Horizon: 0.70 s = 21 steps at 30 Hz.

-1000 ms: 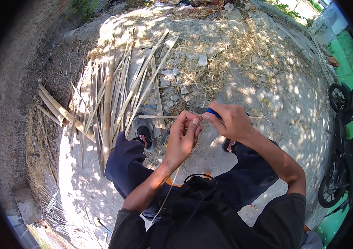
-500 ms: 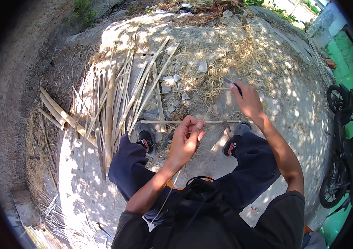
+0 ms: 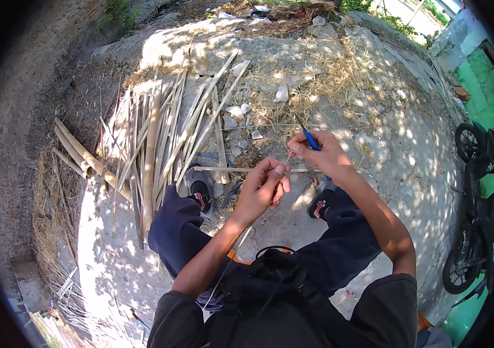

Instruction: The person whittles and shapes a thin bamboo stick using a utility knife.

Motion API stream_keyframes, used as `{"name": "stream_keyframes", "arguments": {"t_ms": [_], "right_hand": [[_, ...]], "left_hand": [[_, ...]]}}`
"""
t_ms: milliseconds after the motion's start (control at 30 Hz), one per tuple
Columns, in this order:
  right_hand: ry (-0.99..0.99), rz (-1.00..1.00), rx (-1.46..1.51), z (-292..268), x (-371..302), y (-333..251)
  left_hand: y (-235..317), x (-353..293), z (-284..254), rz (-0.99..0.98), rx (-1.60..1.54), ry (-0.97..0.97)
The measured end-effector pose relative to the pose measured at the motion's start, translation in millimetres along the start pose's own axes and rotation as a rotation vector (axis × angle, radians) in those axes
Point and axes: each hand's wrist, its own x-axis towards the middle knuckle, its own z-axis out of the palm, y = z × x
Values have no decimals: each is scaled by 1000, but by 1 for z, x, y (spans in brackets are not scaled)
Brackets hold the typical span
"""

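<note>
Strip, thin and pale, comes up from six o'clock, and here it is, dead centre, clamped between the thumb and fingers of the left hand! Just beyond, at that one's two o'clock, the right hand pinches tight on the strip's far end and has a blue-handled knife tucked in its grip, blade aimed at eleven. Past them a slender stick lies crosswise, nine to three, bamboo lengths fan out at ten, and a dark motorcycle stands at three.
</note>
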Motion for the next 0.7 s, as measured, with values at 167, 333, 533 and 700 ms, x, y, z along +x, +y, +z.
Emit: {"name": "stream_keyframes", "arguments": {"t_ms": [167,333,533,700], "right_hand": [[-63,312,279,-4,-4,-14],[-30,276,197,-1,-4,-19],[-7,249,135,1,-4,-16],[-15,143,76,2,-3,-10]], "left_hand": [[6,-3,6,-17,-12,76],[-3,0,0,55,145,146],[2,1,2,58,190,191],[-2,1,-3,137,245,159]]}}
